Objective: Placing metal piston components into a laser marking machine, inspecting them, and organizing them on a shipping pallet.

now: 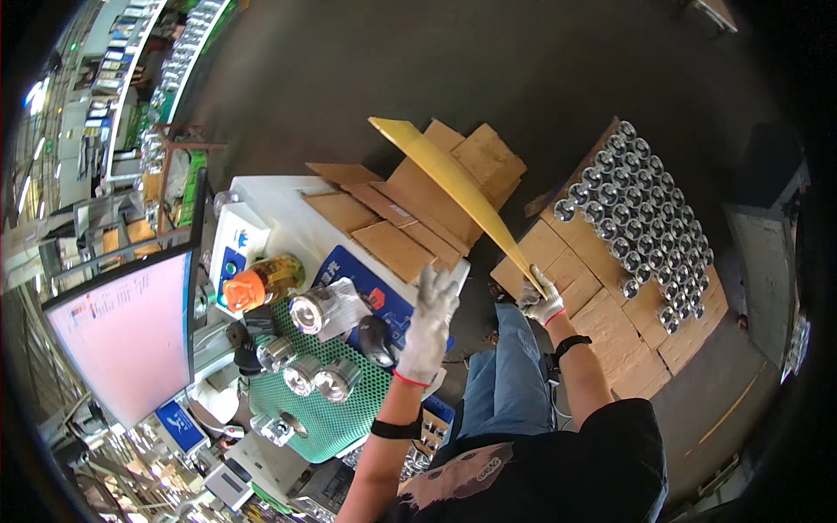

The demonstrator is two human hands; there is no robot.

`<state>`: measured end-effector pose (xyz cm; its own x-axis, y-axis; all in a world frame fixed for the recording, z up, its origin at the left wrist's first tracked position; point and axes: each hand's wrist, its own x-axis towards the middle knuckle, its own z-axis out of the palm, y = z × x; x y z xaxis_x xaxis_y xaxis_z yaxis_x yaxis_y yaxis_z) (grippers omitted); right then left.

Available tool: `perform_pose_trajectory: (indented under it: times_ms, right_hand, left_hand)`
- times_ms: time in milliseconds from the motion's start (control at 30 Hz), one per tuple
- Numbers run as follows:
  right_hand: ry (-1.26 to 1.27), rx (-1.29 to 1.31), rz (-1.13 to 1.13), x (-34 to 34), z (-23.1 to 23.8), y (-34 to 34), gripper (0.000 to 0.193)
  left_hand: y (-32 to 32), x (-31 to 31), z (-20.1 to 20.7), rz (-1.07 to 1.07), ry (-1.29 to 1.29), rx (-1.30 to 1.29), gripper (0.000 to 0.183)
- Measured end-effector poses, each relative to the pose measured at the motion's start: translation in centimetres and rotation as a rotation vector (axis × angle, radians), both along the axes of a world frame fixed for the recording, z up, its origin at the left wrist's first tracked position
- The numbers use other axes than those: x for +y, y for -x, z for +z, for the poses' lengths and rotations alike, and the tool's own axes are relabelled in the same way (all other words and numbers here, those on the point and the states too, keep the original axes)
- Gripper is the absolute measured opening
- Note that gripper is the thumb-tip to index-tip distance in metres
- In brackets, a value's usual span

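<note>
My right hand [542,301], in a white work glove, is closed on the lower corner of a large thin yellow sheet [453,179]. The sheet is tilted, nearly edge-on to me, and rises away to the upper left. My left hand [427,327], also gloved, is held up over the near edge of the worktable with its fingers stretched out and nothing in it. Just beyond it lies a brown cardboard box [397,228] with its flaps folded out. Beside the left hand are a black computer mouse [376,340] and a blue printed mat [357,272].
Several silver cylindrical metal parts [338,380] stand on a green perforated mat [331,427]. Behind them are an orange-capped jar [266,283] and a monitor [131,336]. At right, many similar parts [641,209] stand in rows on a cardboard-covered stack [610,336].
</note>
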<state>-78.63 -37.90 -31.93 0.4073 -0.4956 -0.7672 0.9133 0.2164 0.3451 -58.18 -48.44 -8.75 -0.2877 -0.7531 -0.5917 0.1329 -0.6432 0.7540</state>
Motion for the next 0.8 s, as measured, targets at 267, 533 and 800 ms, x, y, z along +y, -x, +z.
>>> perform_pose_trajectory:
  times_ms: [267, 533, 800]
  right_hand:
    - [-0.103, -0.043, 0.159, 4.6, -1.8, 2.2, 0.035]
    - [-0.343, 0.05, 0.314, 8.4, -2.9, -2.2, 0.035]
    - [-0.399, 0.23, 0.53, 11.1, -4.9, 0.8, 0.033]
  left_hand:
    - [4.0, -3.2, -3.1, -0.007, -0.164, -0.056, 0.08]
    - [7.4, -6.7, -4.9, -0.03, -0.124, -0.262, 0.075]
    - [6.1, -9.0, -4.8, -0.086, 0.113, -0.679, 0.054]
